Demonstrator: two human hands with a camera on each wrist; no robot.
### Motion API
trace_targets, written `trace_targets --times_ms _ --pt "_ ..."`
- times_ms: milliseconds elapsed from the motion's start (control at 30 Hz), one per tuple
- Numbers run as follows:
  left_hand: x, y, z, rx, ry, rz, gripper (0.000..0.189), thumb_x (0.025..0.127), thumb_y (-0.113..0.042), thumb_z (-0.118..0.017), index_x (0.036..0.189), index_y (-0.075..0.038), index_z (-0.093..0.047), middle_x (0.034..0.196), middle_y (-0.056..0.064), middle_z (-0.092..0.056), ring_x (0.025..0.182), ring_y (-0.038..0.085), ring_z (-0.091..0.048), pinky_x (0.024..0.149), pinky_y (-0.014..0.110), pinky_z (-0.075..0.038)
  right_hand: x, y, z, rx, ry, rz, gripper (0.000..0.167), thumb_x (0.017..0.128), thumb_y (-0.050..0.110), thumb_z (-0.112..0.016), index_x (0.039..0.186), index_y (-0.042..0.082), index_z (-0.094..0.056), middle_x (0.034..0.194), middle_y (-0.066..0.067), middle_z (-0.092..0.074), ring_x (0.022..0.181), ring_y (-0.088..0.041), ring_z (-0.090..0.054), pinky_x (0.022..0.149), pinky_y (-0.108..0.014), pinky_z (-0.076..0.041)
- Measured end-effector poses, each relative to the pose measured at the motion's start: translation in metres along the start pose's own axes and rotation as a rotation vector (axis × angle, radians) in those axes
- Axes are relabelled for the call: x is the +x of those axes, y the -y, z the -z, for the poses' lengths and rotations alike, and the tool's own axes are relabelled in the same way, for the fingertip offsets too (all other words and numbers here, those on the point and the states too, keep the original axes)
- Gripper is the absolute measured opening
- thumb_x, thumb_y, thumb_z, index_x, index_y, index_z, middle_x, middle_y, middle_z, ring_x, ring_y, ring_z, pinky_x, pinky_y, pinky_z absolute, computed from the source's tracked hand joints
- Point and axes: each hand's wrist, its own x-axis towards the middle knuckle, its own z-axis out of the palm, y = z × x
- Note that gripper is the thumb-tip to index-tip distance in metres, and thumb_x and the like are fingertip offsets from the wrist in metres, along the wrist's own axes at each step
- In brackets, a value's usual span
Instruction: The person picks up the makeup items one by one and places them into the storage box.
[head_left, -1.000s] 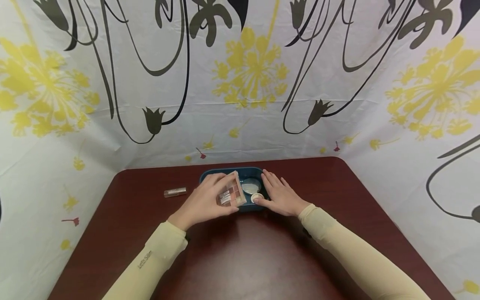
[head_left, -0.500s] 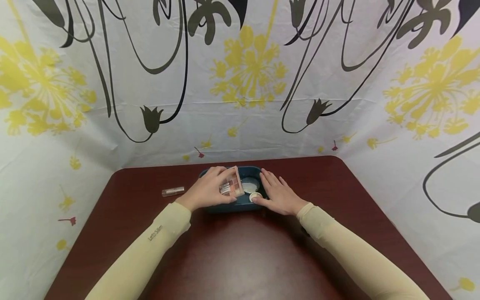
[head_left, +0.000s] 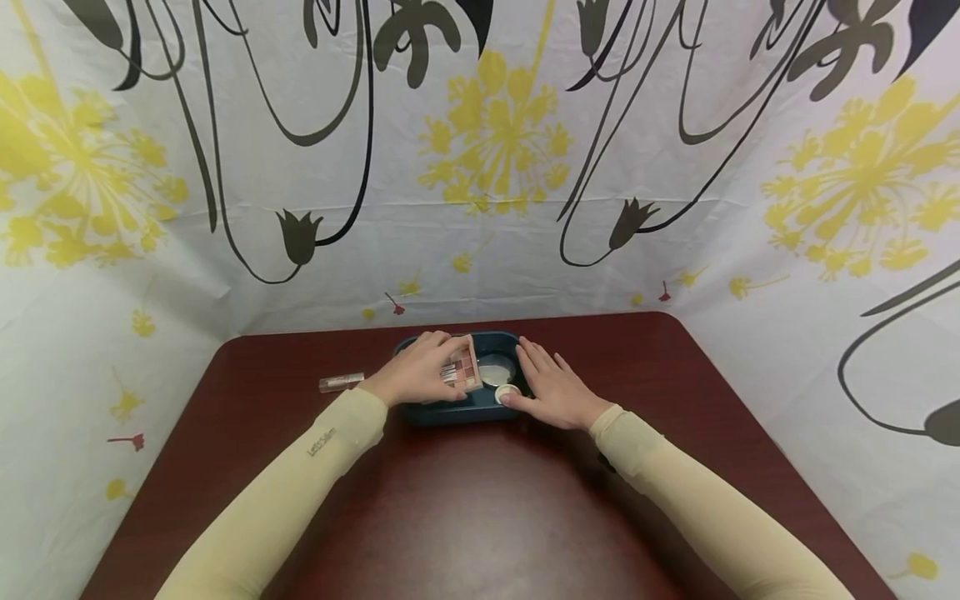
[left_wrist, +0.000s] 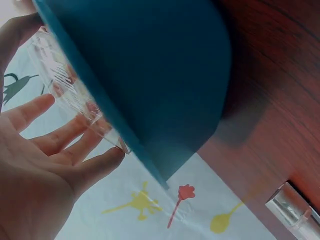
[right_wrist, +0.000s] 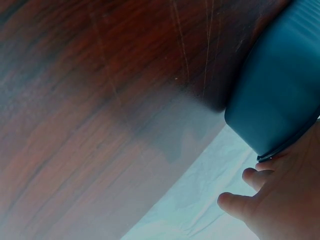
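Note:
A clear-cased makeup palette (head_left: 463,367) with rows of pinkish-brown pans is in my left hand (head_left: 416,371), thumb on the near side and fingers on the far side. It is tilted over the left part of a blue plastic bin (head_left: 450,416). From the left wrist view, fingertips hold the palette (left_wrist: 75,87) right at the bin's rim. My right hand (head_left: 558,393) rests with straight fingers along the bin's right rim. Its thumb touches a small round white-topped item (head_left: 507,393). A larger round clear-and-white container (head_left: 497,371) lies inside the bin.
A small clear tube with a silvery end (head_left: 342,382) lies on the dark red table (head_left: 480,508), left of the bin. Patterned cloth (head_left: 495,267) surrounds the table at the back and both sides.
My left hand has moved slightly away from me and lowered the palette towards the bin's left part. The right hand stays at the bin's right rim.

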Motion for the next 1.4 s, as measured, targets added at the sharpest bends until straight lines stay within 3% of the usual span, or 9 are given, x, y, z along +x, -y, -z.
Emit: trace_targets --times_ms 333,533,900,1100,1400 --pt "0.011 0.012 -0.013 0.072 0.110 0.021 0.089 0.082 -0.052 -0.079 0.156 -0.024 -0.040 0.146 0.008 -0.047 0.131 0.027 -0.043 0.104 0.050 -0.043 -0.001 0.001 0.001 0.006 -0.009 0.013 0.100 0.094 0.076 -0.038 0.161 0.005 -0.016 0.169 -0.009 -0.005 0.154 -0.028 -0.010 0.118 -0.061 -0.015" --pt "0.012 0.016 -0.023 0.184 0.146 0.009 0.085 0.082 -0.054 -0.078 0.153 -0.021 -0.044 0.138 0.008 -0.052 0.122 0.024 -0.048 0.101 0.045 -0.047 -0.003 0.001 -0.003 0.022 -0.014 0.016 0.097 0.096 0.072 -0.043 0.161 0.005 -0.016 0.169 -0.008 -0.004 0.154 -0.028 -0.010 0.118 -0.061 -0.014" --pt "0.017 0.020 -0.031 0.276 0.217 0.016 0.088 0.082 -0.054 -0.079 0.154 -0.018 -0.042 0.136 0.009 -0.053 0.120 0.023 -0.049 0.099 0.042 -0.048 -0.003 0.002 -0.004 0.023 -0.012 0.026 0.099 0.095 0.075 -0.039 0.161 0.005 -0.016 0.169 -0.010 -0.007 0.154 -0.028 -0.010 0.118 -0.061 -0.015" --pt "0.024 0.020 -0.030 0.290 0.268 -0.001 0.085 0.085 -0.054 -0.076 0.154 -0.018 -0.042 0.136 0.009 -0.053 0.117 0.022 -0.049 0.099 0.041 -0.048 -0.003 0.001 -0.003 0.014 -0.014 0.018 0.099 0.095 0.075 -0.038 0.161 0.005 -0.017 0.169 -0.009 -0.007 0.154 -0.027 -0.010 0.117 -0.062 -0.016" --pt "0.028 0.017 -0.029 0.298 0.314 0.020 0.080 0.088 -0.054 -0.073 0.154 -0.020 -0.044 0.139 0.011 -0.050 0.121 0.024 -0.048 0.104 0.043 -0.045 -0.003 0.001 -0.001 0.017 -0.018 0.008 0.099 0.094 0.075 -0.040 0.161 0.005 -0.017 0.169 -0.008 -0.006 0.154 -0.026 -0.009 0.117 -0.062 -0.016"
